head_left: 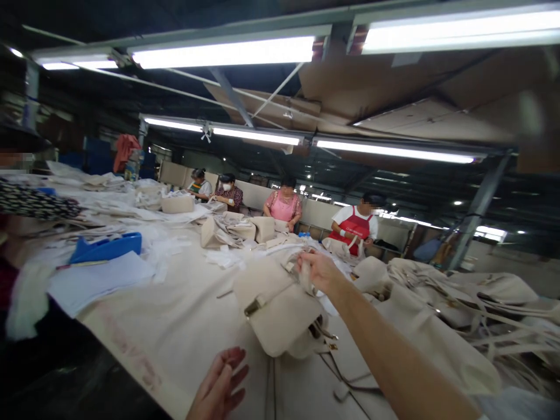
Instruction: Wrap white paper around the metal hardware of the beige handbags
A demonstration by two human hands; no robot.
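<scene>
A cream handbag (pixel 284 318) with metal fittings lies tilted on the cloth-covered table in front of me. My right hand (pixel 318 269) reaches over to its far side, fingers closed on pale, crumpled material at the bag's top edge; whether this is wrapping or part of the bag I cannot make out. Nearer to me, my left hand (pixel 223 382) is held off the bag's near side, fingers apart, with nothing in it. Thin dark straps (pixel 350 385) trail from the bag's right side over the table.
A heap of cream bags and straps (pixel 437 315) covers the right side. On the left are a blue tape dispenser (pixel 107 247) and white sheets (pixel 100 283). More bag pieces (pixel 231 230) lie farther back, with several people seated beyond; another person's patterned sleeve (pixel 35 199) reaches in at left.
</scene>
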